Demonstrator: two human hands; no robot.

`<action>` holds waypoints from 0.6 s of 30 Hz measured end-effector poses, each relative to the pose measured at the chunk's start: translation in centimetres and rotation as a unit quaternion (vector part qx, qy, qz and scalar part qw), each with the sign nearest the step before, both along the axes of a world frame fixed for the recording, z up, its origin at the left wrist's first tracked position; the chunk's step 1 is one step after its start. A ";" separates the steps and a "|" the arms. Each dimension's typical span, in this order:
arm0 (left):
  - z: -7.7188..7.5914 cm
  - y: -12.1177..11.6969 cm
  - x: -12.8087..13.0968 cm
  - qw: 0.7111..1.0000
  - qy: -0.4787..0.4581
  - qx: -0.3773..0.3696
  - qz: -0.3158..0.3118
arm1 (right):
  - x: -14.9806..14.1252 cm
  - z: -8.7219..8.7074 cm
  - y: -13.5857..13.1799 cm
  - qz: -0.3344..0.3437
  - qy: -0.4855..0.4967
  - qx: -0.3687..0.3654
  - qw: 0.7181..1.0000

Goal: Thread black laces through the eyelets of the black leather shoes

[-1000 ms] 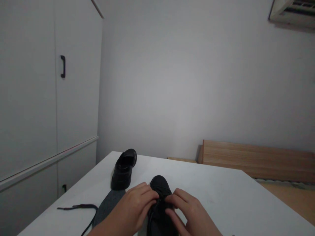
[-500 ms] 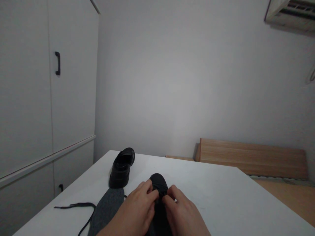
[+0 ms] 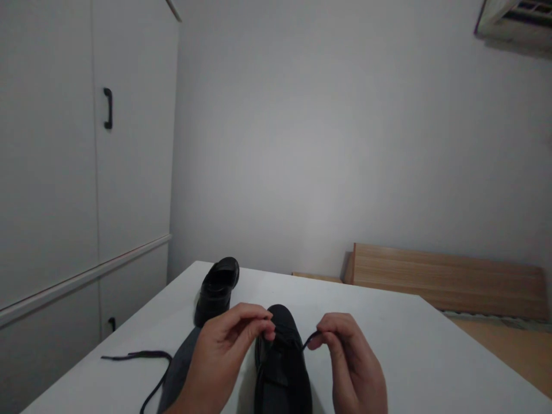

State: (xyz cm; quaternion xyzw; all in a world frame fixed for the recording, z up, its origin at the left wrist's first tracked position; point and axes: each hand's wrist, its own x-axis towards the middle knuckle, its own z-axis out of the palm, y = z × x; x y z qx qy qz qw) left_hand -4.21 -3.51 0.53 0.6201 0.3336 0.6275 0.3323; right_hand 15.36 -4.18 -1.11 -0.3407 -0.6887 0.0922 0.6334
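A black shoe (image 3: pixel 282 368) lies on the white table (image 3: pixel 388 345) right in front of me, toe pointing away. My left hand (image 3: pixel 219 356) is raised at the shoe's left side, its fingers pinched on one end of the shoe's black lace. My right hand (image 3: pixel 353 359) is at the shoe's right side and pinches the other lace end (image 3: pixel 309 341). A second black shoe (image 3: pixel 217 290) stands farther back on the left. A grey insole (image 3: pixel 176 374) lies flat under my left forearm. A loose black lace (image 3: pixel 138 359) trails along the table's left edge.
White wardrobe doors with black handles (image 3: pixel 108 108) fill the left side, close to the table. A wooden board (image 3: pixel 444 282) rests on the floor against the far wall. An air conditioner (image 3: pixel 517 17) hangs at the top right.
Both hands have lifted off the shoe's top and moved apart, each drawing a lace end outward. The shoe itself has stayed in place.
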 end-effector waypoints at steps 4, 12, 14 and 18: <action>-0.2 -0.2 0.4 0.999 -0.012 -0.038 -0.022 | -0.5 -0.1 -0.2 0.073 0.000 0.008 0.997; 0.2 -0.5 0.7 0.978 0.160 0.117 -0.069 | -0.9 -0.1 -0.5 0.128 -0.042 0.032 0.990; 0.2 -0.6 0.8 0.973 0.169 0.126 -0.094 | -0.8 -0.1 -0.4 0.132 -0.037 0.024 0.990; -0.2 -0.5 1.1 0.977 0.150 0.116 -0.102 | -0.7 -0.3 -0.1 0.170 -0.040 0.023 0.984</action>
